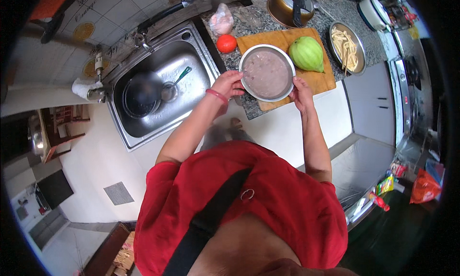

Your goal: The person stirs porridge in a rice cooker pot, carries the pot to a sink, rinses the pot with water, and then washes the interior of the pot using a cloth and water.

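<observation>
A round, pale metal bowl [267, 67] full of cloudy, pinkish-brown liquid is held between my two hands, over the wooden cutting board [273, 36]. My left hand [232, 83] has its fingers on the bowl's left rim and side. On the lower right rim, my right hand [302, 93] grips with the thumb on top. Small bits show in the liquid, too indistinct to name. Close to the bowl's right side, a pale green ribbed squash [306, 54] lies on the board. A tomato [226, 44] sits off the board's left corner.
Left is a steel sink [191, 60] holding a dark pan [136, 101] and a green-handled strainer [182, 75]. A knotted plastic bag [222, 21] and a brown pot [282, 10] stand behind the board. Right, a metal bowl [361, 39] holds pale strips. A stove [402, 94] is farther right.
</observation>
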The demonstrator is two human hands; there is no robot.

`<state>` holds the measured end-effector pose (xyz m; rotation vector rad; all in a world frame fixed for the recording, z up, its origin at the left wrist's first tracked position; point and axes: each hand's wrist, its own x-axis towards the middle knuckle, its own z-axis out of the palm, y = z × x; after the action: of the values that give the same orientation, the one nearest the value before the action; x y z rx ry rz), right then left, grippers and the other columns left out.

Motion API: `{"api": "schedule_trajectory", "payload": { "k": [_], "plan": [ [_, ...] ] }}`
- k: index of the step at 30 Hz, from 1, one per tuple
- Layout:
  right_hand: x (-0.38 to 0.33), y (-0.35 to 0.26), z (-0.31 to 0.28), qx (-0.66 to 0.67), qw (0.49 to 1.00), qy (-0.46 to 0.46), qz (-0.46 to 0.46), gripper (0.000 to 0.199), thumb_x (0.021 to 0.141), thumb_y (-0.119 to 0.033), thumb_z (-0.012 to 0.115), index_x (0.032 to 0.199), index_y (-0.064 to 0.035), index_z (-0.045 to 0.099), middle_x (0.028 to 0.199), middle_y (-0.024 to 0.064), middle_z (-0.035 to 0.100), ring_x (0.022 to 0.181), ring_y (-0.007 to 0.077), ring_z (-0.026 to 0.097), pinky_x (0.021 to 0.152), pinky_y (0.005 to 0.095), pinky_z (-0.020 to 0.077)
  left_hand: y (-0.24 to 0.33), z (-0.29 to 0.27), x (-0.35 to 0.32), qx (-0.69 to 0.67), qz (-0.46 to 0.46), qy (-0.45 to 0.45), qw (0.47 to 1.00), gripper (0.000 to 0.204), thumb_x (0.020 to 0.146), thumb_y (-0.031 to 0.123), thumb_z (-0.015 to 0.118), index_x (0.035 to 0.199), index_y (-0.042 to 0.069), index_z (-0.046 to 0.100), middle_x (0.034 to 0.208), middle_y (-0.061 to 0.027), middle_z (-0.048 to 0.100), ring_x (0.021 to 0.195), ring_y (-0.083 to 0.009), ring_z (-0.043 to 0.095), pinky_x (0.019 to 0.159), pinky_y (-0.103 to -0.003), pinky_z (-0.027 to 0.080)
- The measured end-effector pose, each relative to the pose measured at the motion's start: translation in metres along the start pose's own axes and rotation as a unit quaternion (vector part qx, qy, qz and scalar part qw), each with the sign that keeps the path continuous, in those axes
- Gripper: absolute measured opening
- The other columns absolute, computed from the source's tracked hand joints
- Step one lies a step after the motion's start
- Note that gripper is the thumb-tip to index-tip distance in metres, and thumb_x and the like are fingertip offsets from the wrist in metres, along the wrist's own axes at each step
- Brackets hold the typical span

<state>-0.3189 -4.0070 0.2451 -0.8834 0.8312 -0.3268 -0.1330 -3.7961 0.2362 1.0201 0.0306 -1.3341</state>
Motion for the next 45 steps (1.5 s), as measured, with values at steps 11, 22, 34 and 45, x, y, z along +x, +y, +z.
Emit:
{"api": "schedule_trajectory", "payload": {
  "k": [11,22,34,45],
  "plan": [
    [0.01,-0.008,0.026,-0.09,0.986,-0.133,-0.046,0.009,0.081,-0.011,0.054,0.086,-0.0077,0.047,0.07,-0.0027,0.052,0.052,0.0028,0.042,0.043,0.0152,0.0336,-0.022,0.001,-0.031,-0.127,0.127,-0.004,0.984,0.036,0.07,-0.005,0.046,0.105,0.003,0.047,0.097,-0.0111,0.056,0.085,-0.0224,0.058,0.073,-0.039,0.049],
    [-0.067,0.082,0.191,-0.192,0.916,-0.345,0.065,0.005,0.081,-0.008,0.052,0.085,-0.0069,0.05,0.073,-0.001,0.054,0.055,0.0041,0.048,0.046,0.0151,0.0386,-0.098,-0.109,-0.218,-0.253,0.274,0.134,0.918,0.053,0.063,-0.004,0.048,0.115,-0.003,0.04,0.104,-0.0142,0.052,0.089,-0.0231,0.057,0.071,-0.036,0.051],
    [-0.216,0.305,0.443,-0.254,0.785,-0.499,0.267,0.009,0.079,-0.007,0.054,0.087,-0.0068,0.05,0.077,-0.0002,0.054,0.068,0.0088,0.053,0.06,0.0221,0.0449,-0.152,-0.246,-0.52,-0.342,0.361,0.42,0.759,0.034,0.057,-0.007,0.045,0.091,-0.006,0.052,0.078,-0.0101,0.058,0.062,-0.0155,0.056,0.053,-0.024,0.047],
    [-0.289,0.429,0.653,-0.214,0.745,-0.561,0.291,0.007,0.079,-0.005,0.053,0.084,-0.0044,0.048,0.076,0.0019,0.054,0.065,0.0085,0.052,0.059,0.02,0.0436,-0.121,-0.43,-0.653,-0.354,0.427,0.438,0.708,0.03,0.061,-0.008,0.043,0.09,-0.004,0.052,0.078,-0.0103,0.057,0.064,-0.0172,0.056,0.055,-0.026,0.045]
  ]
}}
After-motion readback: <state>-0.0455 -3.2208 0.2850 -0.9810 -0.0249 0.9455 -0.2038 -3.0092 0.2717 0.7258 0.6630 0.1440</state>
